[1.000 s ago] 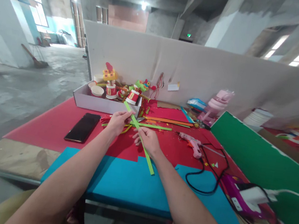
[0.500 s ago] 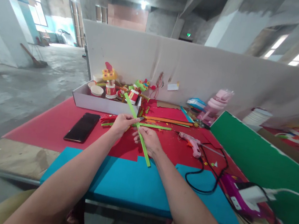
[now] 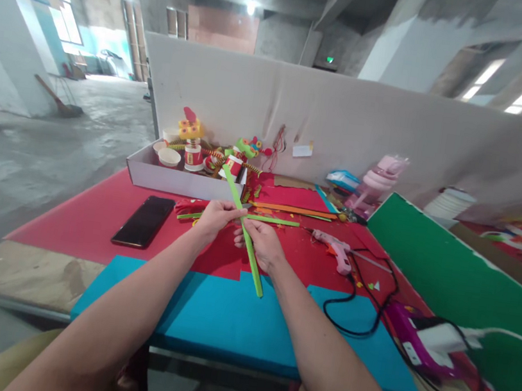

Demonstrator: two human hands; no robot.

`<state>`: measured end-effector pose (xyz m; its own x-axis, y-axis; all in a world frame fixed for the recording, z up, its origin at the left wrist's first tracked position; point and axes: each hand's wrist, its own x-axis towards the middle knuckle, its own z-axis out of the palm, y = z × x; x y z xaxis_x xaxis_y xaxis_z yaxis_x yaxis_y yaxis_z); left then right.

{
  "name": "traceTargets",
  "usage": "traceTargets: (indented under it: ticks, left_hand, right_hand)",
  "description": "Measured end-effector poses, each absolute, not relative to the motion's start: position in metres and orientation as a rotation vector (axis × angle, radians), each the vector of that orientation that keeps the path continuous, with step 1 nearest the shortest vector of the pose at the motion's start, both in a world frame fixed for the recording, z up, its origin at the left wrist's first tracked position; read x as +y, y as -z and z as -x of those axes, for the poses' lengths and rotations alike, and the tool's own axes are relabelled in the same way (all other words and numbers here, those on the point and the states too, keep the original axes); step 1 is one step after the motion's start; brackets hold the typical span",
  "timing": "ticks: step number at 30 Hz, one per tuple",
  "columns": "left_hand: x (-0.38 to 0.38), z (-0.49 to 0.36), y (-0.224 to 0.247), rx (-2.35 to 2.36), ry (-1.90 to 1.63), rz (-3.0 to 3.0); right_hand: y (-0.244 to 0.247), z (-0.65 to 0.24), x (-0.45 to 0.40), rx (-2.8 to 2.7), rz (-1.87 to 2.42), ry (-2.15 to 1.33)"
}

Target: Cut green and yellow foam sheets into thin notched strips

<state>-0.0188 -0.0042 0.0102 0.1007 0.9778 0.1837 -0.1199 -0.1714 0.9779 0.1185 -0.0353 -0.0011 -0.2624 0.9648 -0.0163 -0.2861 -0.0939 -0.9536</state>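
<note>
A long light-green paper strip (image 3: 253,264) is held slantwise above the table, its far end pointing toward the white box. My left hand (image 3: 216,220) pinches it near the middle between thumb and fingers. Just below that grip, my right hand (image 3: 260,241) is closed on the same strip, which passes along its thumb side down toward the blue sheet. Behind the hands, another green strip (image 3: 279,221) lies across the red table covering, partly hidden by them. Orange strips (image 3: 295,211) lie a little farther back.
A black phone (image 3: 143,222) lies left. A white box (image 3: 180,180) holds cups and paper-cup figures. To the right are a pink glue gun (image 3: 337,249) with its black cord, a purple power strip (image 3: 415,343) and a green board (image 3: 448,280). A blue sheet (image 3: 224,320) covers the front edge.
The held green strip has shifted slightly right, and its near end has dropped a little lower. Both hands keep their grip on it.
</note>
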Motion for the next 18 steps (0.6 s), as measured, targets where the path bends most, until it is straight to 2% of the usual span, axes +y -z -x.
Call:
traceTargets:
  ticks: [18]
  left_hand:
    - [-0.001, 0.028, -0.018, 0.982, -1.49, -1.238]
  right_hand:
    - [0.002, -0.116, -0.038, -1.122, 0.968, -1.581]
